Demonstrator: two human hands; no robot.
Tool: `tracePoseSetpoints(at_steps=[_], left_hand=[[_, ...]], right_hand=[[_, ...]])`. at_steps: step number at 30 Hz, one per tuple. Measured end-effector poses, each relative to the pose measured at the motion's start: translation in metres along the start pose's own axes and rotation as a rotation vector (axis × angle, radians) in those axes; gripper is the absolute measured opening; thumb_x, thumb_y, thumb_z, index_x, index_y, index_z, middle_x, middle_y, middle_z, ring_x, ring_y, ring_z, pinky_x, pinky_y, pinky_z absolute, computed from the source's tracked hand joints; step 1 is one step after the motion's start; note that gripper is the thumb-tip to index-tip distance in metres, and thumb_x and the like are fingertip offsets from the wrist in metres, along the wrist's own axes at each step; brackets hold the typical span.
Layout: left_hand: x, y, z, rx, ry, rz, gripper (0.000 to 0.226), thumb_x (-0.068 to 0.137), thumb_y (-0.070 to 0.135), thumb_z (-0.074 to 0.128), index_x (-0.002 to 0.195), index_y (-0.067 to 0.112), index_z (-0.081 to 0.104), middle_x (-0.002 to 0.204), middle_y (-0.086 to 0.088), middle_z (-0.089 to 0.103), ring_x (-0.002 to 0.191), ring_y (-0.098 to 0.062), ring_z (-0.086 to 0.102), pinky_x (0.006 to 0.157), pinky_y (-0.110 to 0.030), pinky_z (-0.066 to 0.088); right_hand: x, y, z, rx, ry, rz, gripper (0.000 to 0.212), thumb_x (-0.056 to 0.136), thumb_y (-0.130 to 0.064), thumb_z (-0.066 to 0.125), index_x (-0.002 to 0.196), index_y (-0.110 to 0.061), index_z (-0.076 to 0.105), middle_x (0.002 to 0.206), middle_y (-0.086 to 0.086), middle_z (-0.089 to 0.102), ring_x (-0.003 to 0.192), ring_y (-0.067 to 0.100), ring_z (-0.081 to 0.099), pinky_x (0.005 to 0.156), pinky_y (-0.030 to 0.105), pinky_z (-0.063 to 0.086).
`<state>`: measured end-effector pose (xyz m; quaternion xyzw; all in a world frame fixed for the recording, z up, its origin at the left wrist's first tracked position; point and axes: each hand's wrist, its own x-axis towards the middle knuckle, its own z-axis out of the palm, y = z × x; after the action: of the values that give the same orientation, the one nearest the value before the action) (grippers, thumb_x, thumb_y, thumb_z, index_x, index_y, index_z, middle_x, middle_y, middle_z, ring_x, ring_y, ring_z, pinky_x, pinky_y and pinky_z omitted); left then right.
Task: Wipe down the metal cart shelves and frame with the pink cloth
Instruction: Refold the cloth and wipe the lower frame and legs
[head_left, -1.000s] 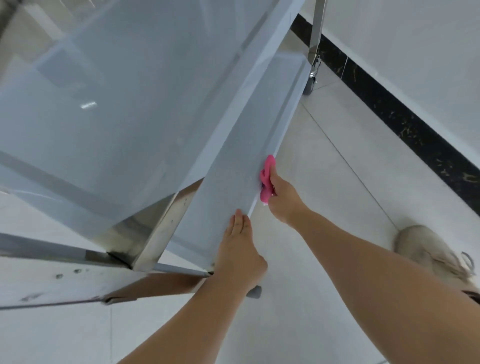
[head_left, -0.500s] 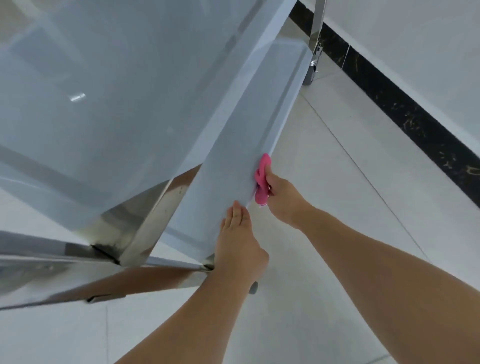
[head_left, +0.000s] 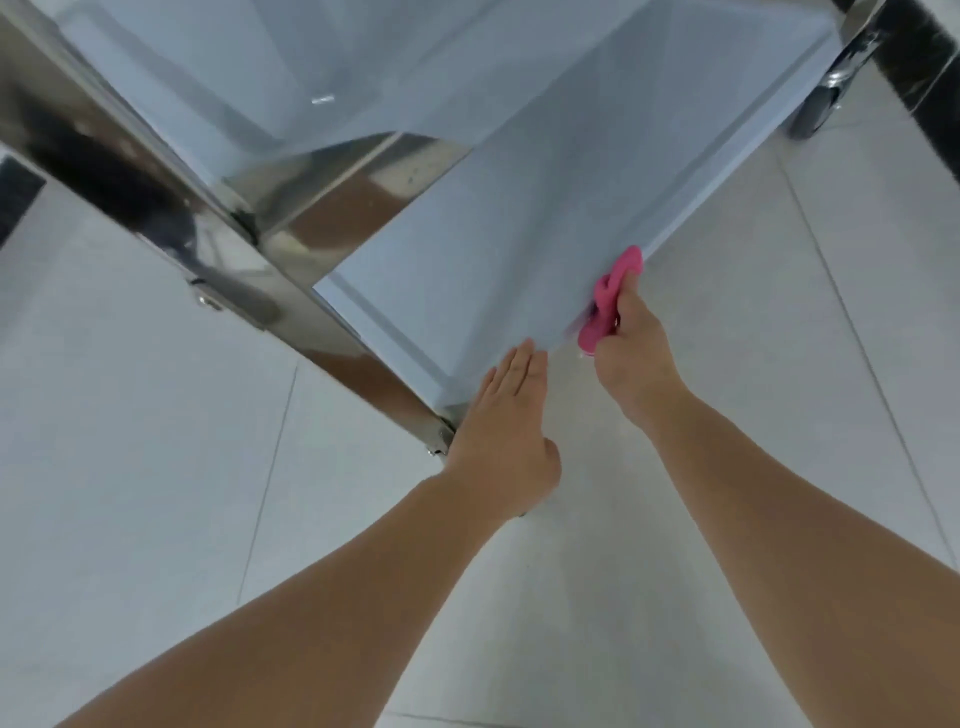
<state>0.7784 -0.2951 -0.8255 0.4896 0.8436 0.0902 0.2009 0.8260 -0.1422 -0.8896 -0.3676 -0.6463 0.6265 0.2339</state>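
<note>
The metal cart fills the upper part of the view. Its lower shelf (head_left: 545, 218) is pale grey-blue and slopes down toward me, and a shiny steel leg (head_left: 171, 208) runs diagonally across the left. My right hand (head_left: 631, 358) grips the bunched pink cloth (head_left: 610, 299) and holds it against the shelf's right rim near the front corner. Just left of it, my left hand (head_left: 506, 415) lies flat with straight fingers on the shelf's front corner.
White floor tiles (head_left: 156, 519) surround the cart. A caster wheel (head_left: 815, 111) stands at the cart's far right leg. A black skirting strip (head_left: 930, 67) runs along the wall at the top right.
My right hand has slid the pink cloth along the shelf rim toward the front corner, closer to my left hand. The view has swung left and down, so the steel leg now shows.
</note>
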Motion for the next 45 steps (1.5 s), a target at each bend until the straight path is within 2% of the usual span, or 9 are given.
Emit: tracePoseSetpoints(at_steps=[4,7,11,22,26,32,35,39,45], left_hand=[[-0.051,-0.017,0.003,-0.113,0.0,0.099,0.063,0.089,0.009,0.043,0.148,0.023,0.026,0.154,0.013,0.023,0.137,-0.008,0.028,0.112,-0.019,0.023],[-0.079,-0.037,0.004,-0.116,0.081,0.061,0.039,0.092,0.017,0.048,0.129,0.025,0.051,0.127,0.016,0.052,0.108,-0.003,0.052,0.095,-0.017,0.041],[-0.086,-0.063,-0.005,-0.229,0.394,-0.203,0.013,0.087,0.023,0.061,0.1,0.025,0.058,0.091,0.019,0.052,0.074,0.001,0.053,0.075,-0.025,0.05],[-0.071,-0.07,-0.033,-0.434,0.448,-0.279,0.026,0.09,0.013,0.061,0.115,0.014,0.055,0.1,0.004,0.068,0.098,-0.008,0.064,0.091,-0.024,0.049],[-0.071,-0.07,-0.031,-0.431,0.469,-0.272,0.027,0.09,0.011,0.06,0.116,0.012,0.055,0.099,0.005,0.068,0.096,-0.007,0.064,0.089,-0.021,0.049],[-0.07,-0.071,-0.031,-0.423,0.492,-0.266,0.022,0.089,0.011,0.061,0.111,0.012,0.057,0.097,0.005,0.069,0.095,-0.008,0.065,0.087,-0.021,0.05],[-0.069,-0.072,-0.03,-0.434,0.498,-0.241,0.023,0.089,0.01,0.061,0.111,0.012,0.057,0.093,0.008,0.068,0.094,-0.007,0.065,0.085,-0.016,0.048],[-0.069,-0.073,-0.029,-0.439,0.505,-0.226,0.024,0.089,0.007,0.061,0.112,0.011,0.056,0.093,0.01,0.067,0.095,-0.008,0.065,0.086,-0.017,0.049],[-0.073,-0.07,-0.03,-0.521,0.494,-0.276,0.021,0.09,0.013,0.06,0.111,0.014,0.057,0.097,0.01,0.068,0.093,-0.006,0.065,0.083,-0.021,0.052]], right_hand=[[-0.01,0.005,0.006,0.0,-0.011,0.013,0.077,0.094,0.009,0.035,0.152,-0.029,0.003,0.151,-0.009,0.032,0.125,0.004,0.044,0.097,0.01,0.032],[-0.019,0.005,0.016,0.043,-0.004,-0.005,0.068,0.095,0.005,0.033,0.152,-0.028,0.014,0.115,-0.008,0.046,0.1,0.007,0.043,0.094,0.019,0.03],[-0.026,0.004,0.025,-0.021,0.024,-0.012,0.081,0.095,0.003,0.034,0.134,-0.058,-0.002,0.129,-0.008,0.046,0.106,0.005,0.046,0.114,0.037,0.026],[-0.058,-0.001,0.051,-0.022,-0.006,-0.032,0.062,0.096,0.002,0.032,0.147,-0.032,0.022,0.101,-0.008,0.049,0.083,0.009,0.047,0.07,0.0,0.036],[-0.088,-0.002,0.071,-0.077,-0.025,-0.002,0.066,0.096,-0.002,0.038,0.152,-0.029,0.014,0.112,-0.005,0.058,0.097,0.012,0.056,0.084,0.009,0.035],[-0.122,0.003,0.104,-0.001,-0.037,0.009,0.05,0.097,-0.012,0.049,0.143,-0.025,0.037,0.101,-0.003,0.063,0.09,0.017,0.062,0.087,0.031,0.051],[-0.135,0.01,0.118,-0.009,-0.045,0.005,0.046,0.098,-0.012,0.046,0.142,-0.023,0.04,0.106,-0.003,0.064,0.094,0.013,0.061,0.084,0.016,0.045],[-0.136,0.015,0.127,-0.04,-0.025,0.018,0.043,0.099,-0.016,0.045,0.141,-0.022,0.044,0.116,-0.002,0.066,0.107,0.016,0.062,0.093,0.021,0.044],[-0.145,0.004,0.109,-0.032,-0.08,0.006,0.034,0.1,-0.024,0.044,0.131,-0.028,0.056,0.1,-0.007,0.068,0.087,0.011,0.064,0.076,0.013,0.049]])
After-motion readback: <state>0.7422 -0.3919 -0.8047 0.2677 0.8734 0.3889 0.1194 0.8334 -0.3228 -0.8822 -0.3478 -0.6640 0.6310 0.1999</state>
